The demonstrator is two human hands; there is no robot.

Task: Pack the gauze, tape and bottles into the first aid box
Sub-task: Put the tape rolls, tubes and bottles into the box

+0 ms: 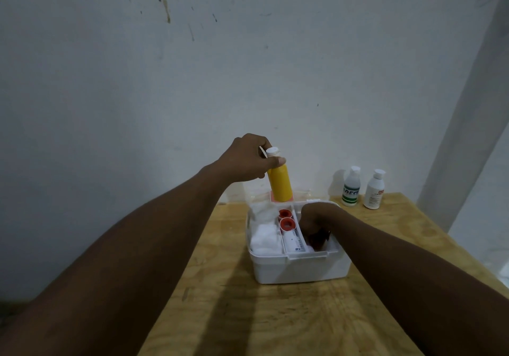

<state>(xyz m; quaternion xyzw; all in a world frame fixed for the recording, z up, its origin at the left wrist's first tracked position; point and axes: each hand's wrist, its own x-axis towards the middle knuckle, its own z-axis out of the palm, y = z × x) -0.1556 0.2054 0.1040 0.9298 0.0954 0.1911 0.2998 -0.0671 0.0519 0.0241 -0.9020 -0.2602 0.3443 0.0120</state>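
A white first aid box [300, 269] stands open on a wooden table. White gauze [264, 236] fills its left compartment. Two tape rolls with red cores [286, 219] and a white tube lie in the narrow middle one. My left hand [248, 160] grips the neck of a yellow bottle [279, 181] with a white cap, upright above the box's back edge. My right hand [312, 219] reaches down into the right compartment, fingers curled over something dark that I cannot make out. Two white bottles [351, 186] [374, 189] stand on the table behind the box to the right.
The wooden table [275, 314] runs toward me, its left edge close beside the box. A stained white wall rises right behind it. The box's clear lid [301, 194] lies open at the back. A pale curtain [468, 108] hangs at the right.
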